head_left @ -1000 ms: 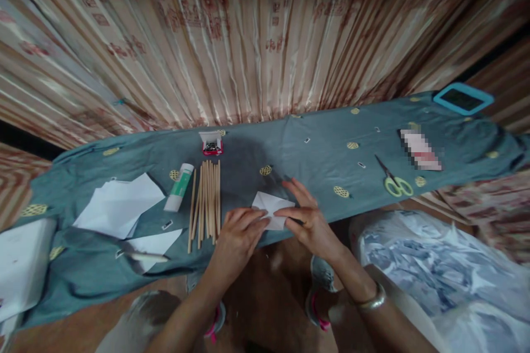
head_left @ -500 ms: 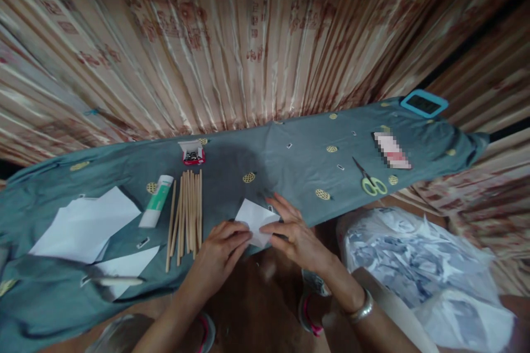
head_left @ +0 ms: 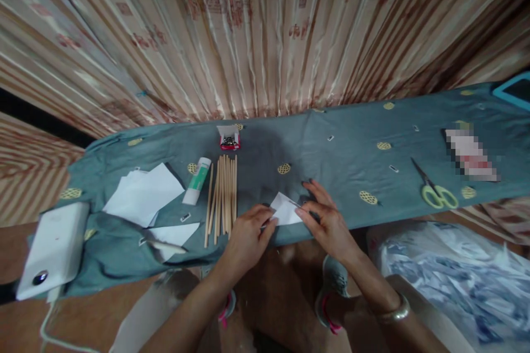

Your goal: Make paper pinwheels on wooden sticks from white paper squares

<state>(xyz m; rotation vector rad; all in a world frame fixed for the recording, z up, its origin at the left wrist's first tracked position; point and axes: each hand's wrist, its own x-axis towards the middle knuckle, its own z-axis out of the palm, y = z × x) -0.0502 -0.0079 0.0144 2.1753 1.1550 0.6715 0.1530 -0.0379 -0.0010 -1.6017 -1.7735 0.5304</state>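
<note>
Between my two hands, at the front edge of the cloth-covered table, is a small white sheet of paper (head_left: 285, 208) with a folded lower part. My left hand (head_left: 252, 231) pinches its left side between thumb and fingers. At its right side, my right hand (head_left: 325, 220) grips the paper with thumb and index finger, the other fingers raised. Just left of my left hand lies a row of thin wooden sticks (head_left: 223, 196). Beside them rests a white and green glue stick (head_left: 197, 182).
Farther left are stacked white paper (head_left: 144, 193), a loose paper piece with a pen (head_left: 168, 245) on it, and a white power bank (head_left: 56, 248) with a cable. A small red box (head_left: 229, 140) of metal clips stands behind. Scissors (head_left: 434, 190) lie right, above a plastic bag (head_left: 451, 281) of paper scraps.
The view has turned left, so everything sits farther right and the power bank shows. The lower part of the paper is now folded up, and both hands still hold it.
</note>
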